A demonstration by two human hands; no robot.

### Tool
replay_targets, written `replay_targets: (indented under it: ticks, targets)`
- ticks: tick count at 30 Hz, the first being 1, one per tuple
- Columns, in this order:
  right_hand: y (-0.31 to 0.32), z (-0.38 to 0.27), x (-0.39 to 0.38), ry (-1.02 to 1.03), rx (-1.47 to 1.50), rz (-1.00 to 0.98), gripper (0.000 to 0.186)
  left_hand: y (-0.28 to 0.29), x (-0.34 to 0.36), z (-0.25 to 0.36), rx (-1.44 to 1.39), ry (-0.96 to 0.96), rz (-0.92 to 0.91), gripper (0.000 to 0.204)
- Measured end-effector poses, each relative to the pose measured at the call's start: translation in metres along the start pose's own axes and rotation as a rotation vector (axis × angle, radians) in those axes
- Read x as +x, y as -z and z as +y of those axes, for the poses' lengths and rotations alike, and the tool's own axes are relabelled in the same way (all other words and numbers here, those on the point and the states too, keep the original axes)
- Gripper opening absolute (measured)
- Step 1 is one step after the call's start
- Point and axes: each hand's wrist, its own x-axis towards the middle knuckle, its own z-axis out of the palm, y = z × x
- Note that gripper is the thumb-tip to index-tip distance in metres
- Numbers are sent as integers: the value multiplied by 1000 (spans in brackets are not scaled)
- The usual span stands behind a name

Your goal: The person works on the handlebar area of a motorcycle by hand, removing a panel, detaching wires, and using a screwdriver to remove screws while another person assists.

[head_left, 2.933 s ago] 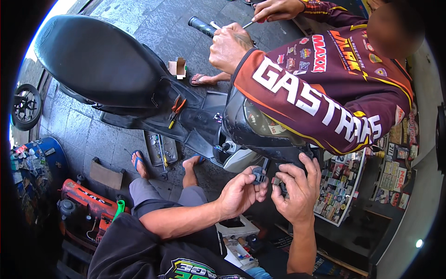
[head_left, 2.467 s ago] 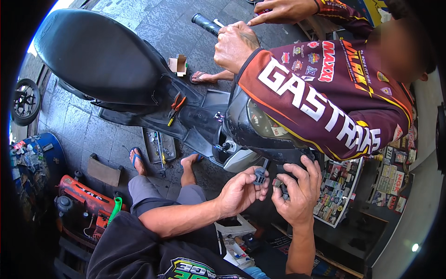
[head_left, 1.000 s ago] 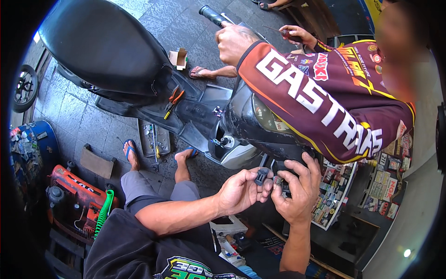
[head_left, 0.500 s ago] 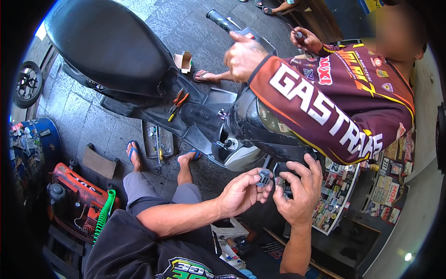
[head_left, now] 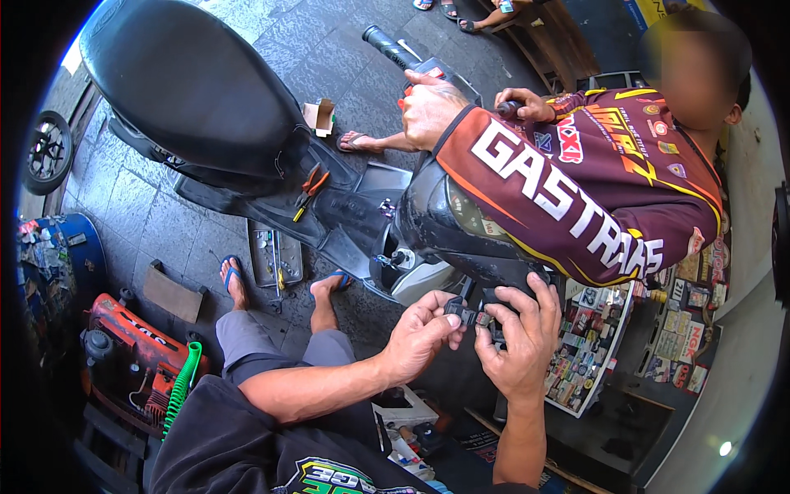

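My left hand (head_left: pixel 421 336) pinches a small black connector part (head_left: pixel 457 309) under the front of a black scooter (head_left: pixel 346 206). My right hand (head_left: pixel 520 337) grips the other side of the same small part, fingers curled around it. Both hands meet just below the scooter's front panel. A person in a maroon printed jersey (head_left: pixel 592 189) leans over the scooter's front and holds the handlebar (head_left: pixel 395 51) with both hands.
Orange-handled pliers (head_left: pixel 309 188) lie on the scooter's footboard. A metal tray with small tools (head_left: pixel 276 255) sits on the paved floor by my sandalled feet. A red compressor with a green coiled hose (head_left: pixel 140 362) stands at lower left, a blue drum (head_left: pixel 58 263) at the left, a display case (head_left: pixel 601 346) at the right.
The person in the jersey has shifted both hands on the handlebar and leaned further over. My two hands stayed together on the small part, with only slight finger shifts.
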Motion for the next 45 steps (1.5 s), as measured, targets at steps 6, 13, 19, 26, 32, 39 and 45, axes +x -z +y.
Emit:
replay_targets:
  ticks: [6, 13, 19, 26, 32, 39, 45]
  targets:
    - [4, 0, -2, 9, -7, -25, 22, -12, -2, 9, 285, -92, 89, 32]
    - [5, 0, -3, 20, 1, -13, 24, -20, -7, 18, 419, -89, 117, 30]
    - [5, 0, -6, 27, -1, -12, 23, -15, -4, 14, 162, -21, 99, 22]
    - [6, 2, -9, 30, -14, -24, 21, -12, -6, 14, 33, 64, 82, 16]
    - [2, 3, -10, 39, -50, 33, 13, -21, -10, 13, 216, -59, 110, 22]
    - [3, 3, -11, 42, -32, 67, 13, -24, -12, 12, 365, -107, 141, 17]
    - [3, 6, -12, 38, 5, 64, 15, -32, -9, 16, 527, -137, 193, 16]
